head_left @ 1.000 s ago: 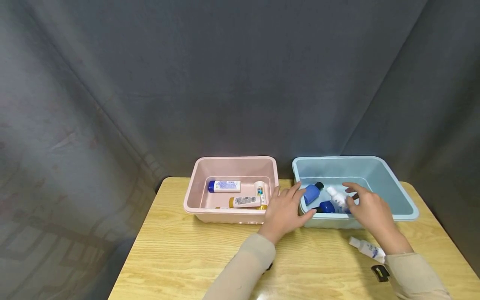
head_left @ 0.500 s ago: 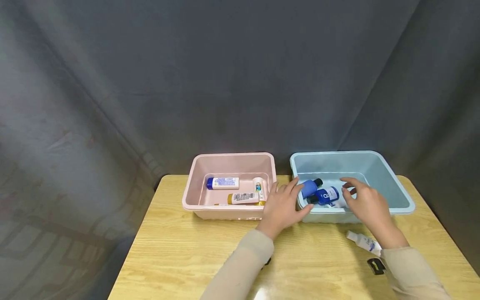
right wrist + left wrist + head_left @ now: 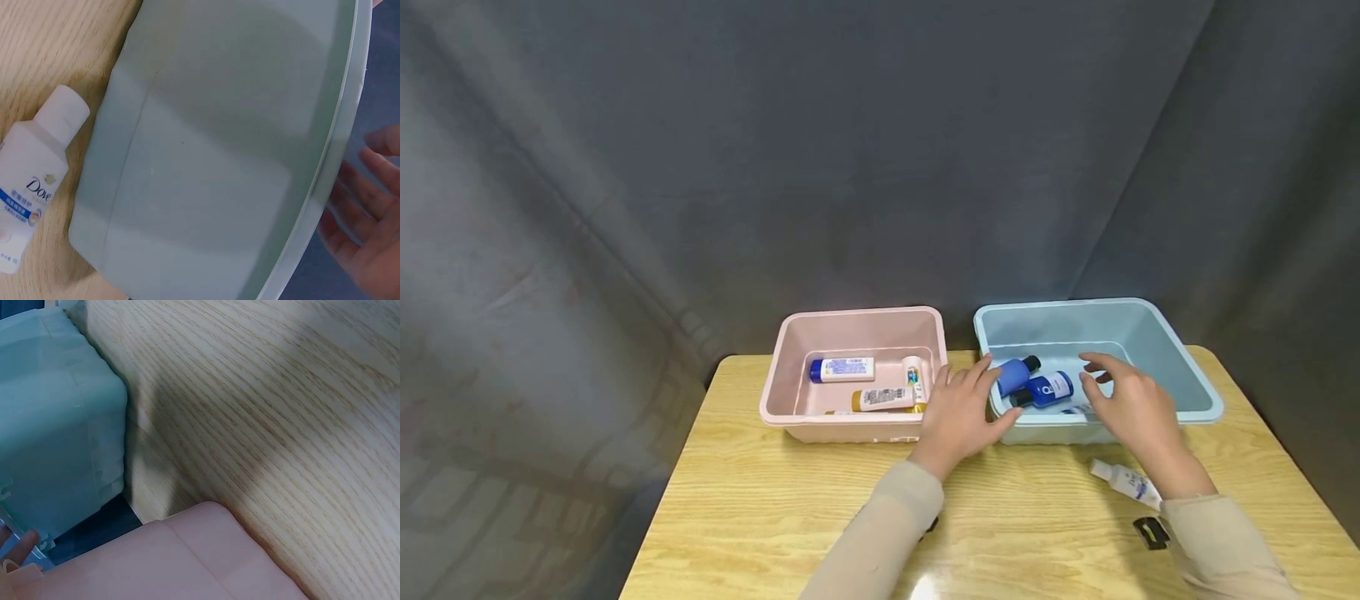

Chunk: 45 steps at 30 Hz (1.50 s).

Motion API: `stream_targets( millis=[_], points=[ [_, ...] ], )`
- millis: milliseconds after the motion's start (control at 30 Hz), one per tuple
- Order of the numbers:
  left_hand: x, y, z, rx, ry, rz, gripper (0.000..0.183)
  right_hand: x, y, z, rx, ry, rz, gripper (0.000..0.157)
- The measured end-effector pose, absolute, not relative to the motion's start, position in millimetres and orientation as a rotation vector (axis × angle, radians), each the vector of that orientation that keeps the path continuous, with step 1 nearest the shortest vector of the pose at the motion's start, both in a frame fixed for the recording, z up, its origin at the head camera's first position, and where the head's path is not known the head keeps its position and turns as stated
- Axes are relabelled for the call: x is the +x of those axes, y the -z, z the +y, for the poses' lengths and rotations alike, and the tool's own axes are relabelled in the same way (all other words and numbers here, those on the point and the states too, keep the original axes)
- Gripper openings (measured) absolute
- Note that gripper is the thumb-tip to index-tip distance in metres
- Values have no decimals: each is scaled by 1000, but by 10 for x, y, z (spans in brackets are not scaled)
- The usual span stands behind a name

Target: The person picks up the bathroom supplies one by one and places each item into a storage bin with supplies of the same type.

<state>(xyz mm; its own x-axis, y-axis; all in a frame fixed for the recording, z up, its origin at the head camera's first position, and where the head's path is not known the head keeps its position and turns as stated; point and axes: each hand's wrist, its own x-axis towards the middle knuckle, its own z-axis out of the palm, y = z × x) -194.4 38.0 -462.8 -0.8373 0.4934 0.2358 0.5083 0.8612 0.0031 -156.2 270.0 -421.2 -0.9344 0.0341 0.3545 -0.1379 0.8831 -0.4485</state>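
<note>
My left hand [image 3: 957, 421] hovers between the two bins with spread fingers, by the left edge of the light blue bin [image 3: 1172, 358]; it holds nothing visible. Over the front of that bin is my right hand [image 3: 1135, 412], thumb and fingers curved apart with nothing between them. Inside the blue bin lie a blue bottle with a black cap [image 3: 1015, 377], a dark blue labelled bottle [image 3: 1051, 388] and a white bottle [image 3: 1078, 409], mostly hidden behind the front rim. On the table below the right hand lies a white Dove bottle [image 3: 31, 172].
The pink bin [image 3: 790, 367] at left holds a white tube with a blue cap [image 3: 844, 370], a gold-capped tube [image 3: 883, 398] and other tubes. A black object [image 3: 1152, 533] lies by the right sleeve. Dark curtain hangs behind the wooden table [image 3: 760, 517].
The white bottle by my right fingertips has dropped to the blue bin's floor, out of the hand. The dark blue bottle has turned, showing its label. Both hands stay nearly in place.
</note>
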Motion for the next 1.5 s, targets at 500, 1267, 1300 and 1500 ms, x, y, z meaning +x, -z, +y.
stream_targets(
  millis=[500, 1267, 1300, 1500],
  points=[
    [-1925, 4601, 373, -771, 90, -2820, 74, -1390, 4181, 2701, 62, -657, -2622, 35],
    [-1934, 4632, 362, -776, 92, -2800, 73, -1081, 4205, 2746, 186, -600, -2283, 30],
    [-1935, 4633, 363, -775, 96, -2801, 73, -1074, 4213, 2755, 209, -593, -2260, 28],
    [-1936, 4641, 372, -778, 84, -2810, 74, -1018, 4280, 2807, 312, -606, -2161, 37]
  ],
)
